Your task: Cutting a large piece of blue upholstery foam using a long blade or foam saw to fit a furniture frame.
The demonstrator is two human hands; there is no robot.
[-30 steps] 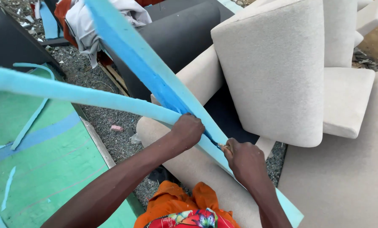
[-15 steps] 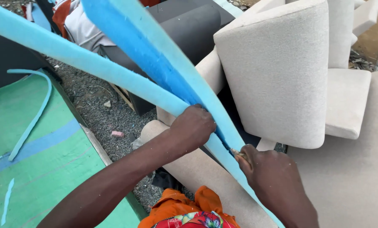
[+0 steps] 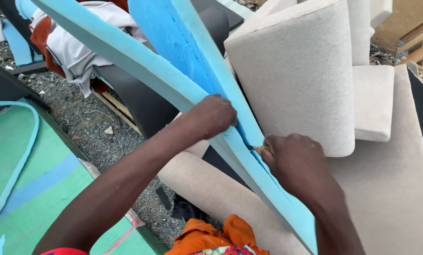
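Note:
A long sheet of blue foam [image 3: 183, 56] runs from the top left down to the lower right, split into two flaps. My left hand [image 3: 211, 115] grips the nearer flap just beside the split. My right hand [image 3: 294, 163] is closed on a small blade [image 3: 257, 149] whose tip sits in the foam where the two flaps meet. The lower, joined part of the foam [image 3: 287, 212] passes under my right wrist.
Beige upholstered cushions [image 3: 296, 71] and a beige sofa base [image 3: 391, 189] lie right behind the foam. A green and blue foam slab [image 3: 27, 189] is at the left, gravel ground [image 3: 93, 123] between. Clothes [image 3: 79, 52] are heaped on a dark cushion. Orange cloth [image 3: 211, 236] is below.
The view has shifted and come closer. The split in the foam has opened wider, with the near flap spreading left. Both hands have stayed together at the split.

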